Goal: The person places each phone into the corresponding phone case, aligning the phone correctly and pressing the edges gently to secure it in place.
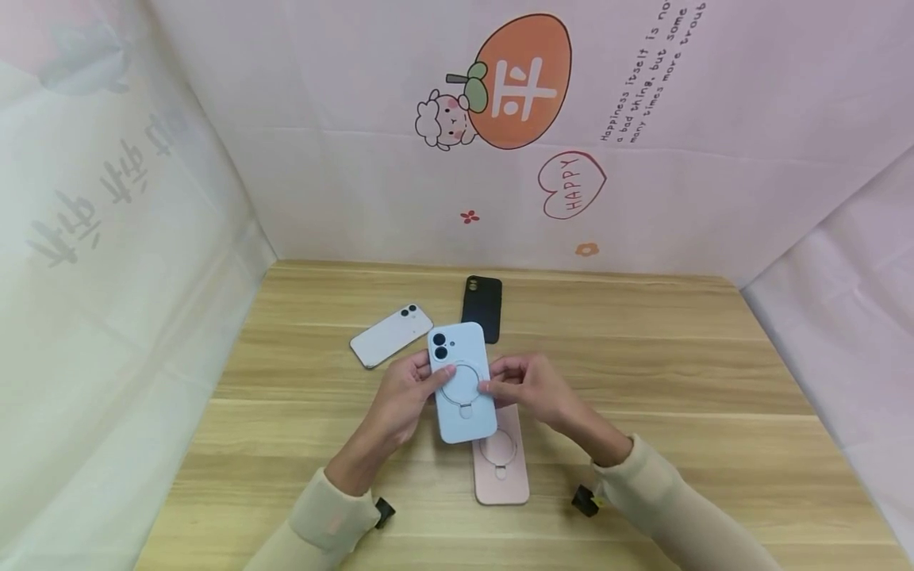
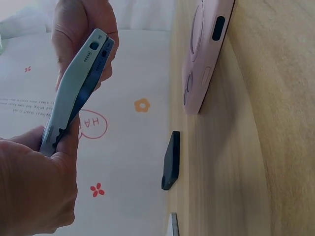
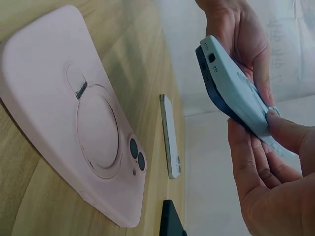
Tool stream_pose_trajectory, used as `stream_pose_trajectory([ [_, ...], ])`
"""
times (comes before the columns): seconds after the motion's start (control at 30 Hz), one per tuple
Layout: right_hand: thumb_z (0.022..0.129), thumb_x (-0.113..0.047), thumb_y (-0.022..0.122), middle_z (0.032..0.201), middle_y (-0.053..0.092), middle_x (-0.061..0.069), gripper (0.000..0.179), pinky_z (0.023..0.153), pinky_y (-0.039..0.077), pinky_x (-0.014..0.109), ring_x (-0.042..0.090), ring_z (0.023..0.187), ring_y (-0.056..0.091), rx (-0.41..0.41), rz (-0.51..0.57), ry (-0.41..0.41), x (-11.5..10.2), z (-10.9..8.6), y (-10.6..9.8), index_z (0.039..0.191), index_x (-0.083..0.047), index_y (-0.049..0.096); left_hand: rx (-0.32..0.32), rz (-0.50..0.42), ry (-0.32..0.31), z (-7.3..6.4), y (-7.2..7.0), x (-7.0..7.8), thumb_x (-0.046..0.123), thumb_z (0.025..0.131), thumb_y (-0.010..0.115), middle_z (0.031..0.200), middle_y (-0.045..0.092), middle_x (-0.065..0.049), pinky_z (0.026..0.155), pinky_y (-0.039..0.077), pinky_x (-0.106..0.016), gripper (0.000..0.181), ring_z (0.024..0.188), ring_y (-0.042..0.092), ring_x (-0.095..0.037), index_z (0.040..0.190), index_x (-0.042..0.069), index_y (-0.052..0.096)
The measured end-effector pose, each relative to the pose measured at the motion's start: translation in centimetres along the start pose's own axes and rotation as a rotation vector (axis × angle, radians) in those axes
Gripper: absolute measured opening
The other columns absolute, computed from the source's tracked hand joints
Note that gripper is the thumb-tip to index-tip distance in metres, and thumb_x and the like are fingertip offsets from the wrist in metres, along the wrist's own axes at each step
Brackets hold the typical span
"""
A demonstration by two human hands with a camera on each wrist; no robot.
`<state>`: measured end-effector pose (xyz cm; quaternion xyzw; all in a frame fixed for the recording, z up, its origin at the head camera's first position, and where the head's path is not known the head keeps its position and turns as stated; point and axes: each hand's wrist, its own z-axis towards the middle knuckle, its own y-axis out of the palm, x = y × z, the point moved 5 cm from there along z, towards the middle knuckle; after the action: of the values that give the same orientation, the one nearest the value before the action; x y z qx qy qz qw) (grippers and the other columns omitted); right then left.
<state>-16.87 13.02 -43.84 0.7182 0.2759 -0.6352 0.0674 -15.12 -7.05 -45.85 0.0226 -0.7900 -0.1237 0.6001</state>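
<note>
Both hands hold a light blue phone case (image 1: 467, 424) with a ring on its back, raised over the table with the back facing the head camera. A dark blue phone (image 2: 93, 78) sits inside it, and at the bottom end a wedge-shaped gap shows between phone and case in both wrist views. My left hand (image 1: 407, 392) grips the left edge, thumb on the back by the ring. The right hand (image 1: 531, 385) pinches the right edge, its thumb at the ring and its fingers underneath. Below lies a pink phone case (image 1: 503, 488) with a similar ring, partly covered in the head view.
Behind the hands, a white phone (image 1: 389, 337) lies slantwise at the left, with a black phone case (image 1: 481, 301) to its right. The wooden table (image 1: 678, 357) meets a printed cloth wall (image 1: 371, 198) at the back; more cloth hangs at both sides.
</note>
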Motion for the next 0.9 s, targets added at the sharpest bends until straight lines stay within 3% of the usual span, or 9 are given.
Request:
stream_pose_trajectory([
  [0.3, 0.098, -0.003, 0.073, 0.088, 0.075, 0.010, 0.012, 0.076, 0.065, 0.052, 0.021, 0.077, 0.072, -0.063, -0.134, -0.096, -1.0, -0.3, 0.0, 0.106, 0.007, 0.074, -0.057, -0.051, -0.020, 0.1, 0.0, 0.0, -0.001, 0.103, 0.065, 0.133, 0.069, -0.026, 0.103, 0.058, -0.039, 0.045, 0.122, 0.069, -0.029, 0.146, -0.009, 0.053],
  [0.63, 0.097, -0.005, 0.076, 0.084, 0.074, 0.003, 0.008, 0.069, 0.066, 0.040, 0.014, 0.073, 0.069, -0.222, -0.260, -0.167, -1.7, -0.6, -0.5, 0.100, 0.002, 0.075, -0.187, 0.009, -0.059, -0.4, -0.2, -0.3, -0.002, 0.101, 0.066, 0.138, 0.065, -0.028, 0.103, 0.059, -0.038, 0.046, 0.117, 0.069, -0.022, 0.143, -0.014, 0.051],
  [0.8, 0.096, -0.009, 0.080, 0.076, 0.064, -0.006, 0.007, 0.059, 0.053, 0.020, 0.009, 0.067, 0.058, -0.290, -0.347, -0.198, -2.4, -0.8, -0.5, 0.092, -0.006, 0.075, -0.258, 0.057, -0.072, -0.7, -0.1, -0.5, 0.003, 0.102, 0.068, 0.125, 0.070, -0.026, 0.097, 0.062, -0.045, 0.042, 0.106, 0.073, -0.023, 0.136, -0.018, 0.056],
  [0.9, 0.095, -0.012, 0.081, 0.073, 0.055, -0.009, 0.013, 0.057, 0.042, 0.017, 0.006, 0.066, 0.051, -0.334, -0.409, -0.233, -2.9, -0.9, -0.4, 0.086, -0.011, 0.072, -0.294, 0.088, -0.072, -0.8, 0.1, -0.6, 0.005, 0.101, 0.069, 0.117, 0.074, -0.023, 0.092, 0.064, -0.047, 0.038, 0.099, 0.075, -0.024, 0.130, -0.019, 0.060],
])
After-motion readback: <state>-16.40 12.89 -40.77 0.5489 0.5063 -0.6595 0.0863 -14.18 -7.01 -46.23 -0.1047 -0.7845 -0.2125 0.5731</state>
